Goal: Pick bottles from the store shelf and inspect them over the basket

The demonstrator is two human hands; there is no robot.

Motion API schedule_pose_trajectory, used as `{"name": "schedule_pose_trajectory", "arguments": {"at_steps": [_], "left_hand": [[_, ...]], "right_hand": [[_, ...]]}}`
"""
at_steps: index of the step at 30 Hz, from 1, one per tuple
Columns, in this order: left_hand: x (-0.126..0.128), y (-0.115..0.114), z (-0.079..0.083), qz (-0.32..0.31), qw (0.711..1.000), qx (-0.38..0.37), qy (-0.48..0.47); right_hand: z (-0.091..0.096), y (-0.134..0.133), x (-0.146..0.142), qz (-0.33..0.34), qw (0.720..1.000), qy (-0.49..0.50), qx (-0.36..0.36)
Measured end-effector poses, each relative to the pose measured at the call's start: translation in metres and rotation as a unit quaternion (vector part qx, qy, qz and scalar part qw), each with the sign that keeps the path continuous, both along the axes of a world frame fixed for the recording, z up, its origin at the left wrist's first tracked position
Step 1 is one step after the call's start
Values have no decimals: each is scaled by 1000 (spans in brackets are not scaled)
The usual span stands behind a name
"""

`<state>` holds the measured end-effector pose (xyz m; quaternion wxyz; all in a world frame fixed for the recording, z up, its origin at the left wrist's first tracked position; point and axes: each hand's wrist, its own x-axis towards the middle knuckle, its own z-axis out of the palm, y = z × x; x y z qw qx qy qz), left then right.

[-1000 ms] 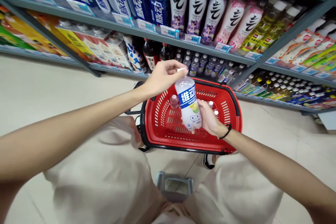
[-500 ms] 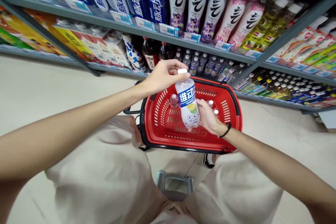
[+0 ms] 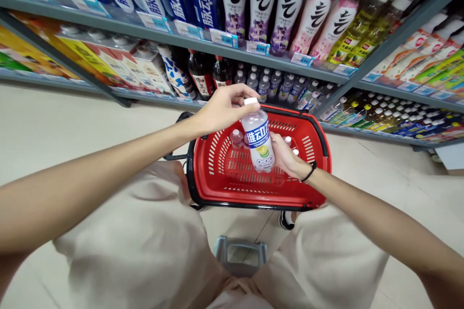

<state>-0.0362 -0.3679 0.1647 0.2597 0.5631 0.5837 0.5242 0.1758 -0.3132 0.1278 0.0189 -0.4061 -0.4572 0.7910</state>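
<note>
A white drink bottle (image 3: pixel 258 140) with a blue label and white cap is held upright over a red shopping basket (image 3: pixel 217 174). My left hand (image 3: pixel 221 108) pinches the bottle's neck just under the cap. My right hand (image 3: pixel 286 157) wraps round the bottle's lower part from behind; a black band sits on that wrist. Inside the basket stand a few small bottles with pale caps (image 3: pixel 236 138), partly hidden behind the held bottle.
Grey store shelves (image 3: pixel 217 50) run across the back, packed with purple, pink and blue drink bottles and cartons. The basket rests on a tiled floor (image 3: pixel 54 125). My knees in beige trousers flank a grey handle (image 3: pixel 239 251) low in the middle.
The bottle and both hands have drifted slightly up and away, toward the shelf; the view has shifted a little. Both grips are unchanged.
</note>
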Motion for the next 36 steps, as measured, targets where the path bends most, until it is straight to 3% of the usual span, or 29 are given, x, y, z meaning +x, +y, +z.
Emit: {"name": "schedule_pose_trajectory", "arguments": {"at_steps": [11,25,31,36], "left_hand": [[14,-10,19,-72,997,7,-27],[14,-23,27,-129,991,-15,7],[18,-30,34,-150,988,-20,25],[25,-30,38,-161,987,-26,-12]], "right_hand": [[-31,-3,2,-67,995,69,36],[-59,1,0,-130,983,107,72],[-59,-6,3,-61,991,113,41],[-46,-16,11,81,991,109,18]]}}
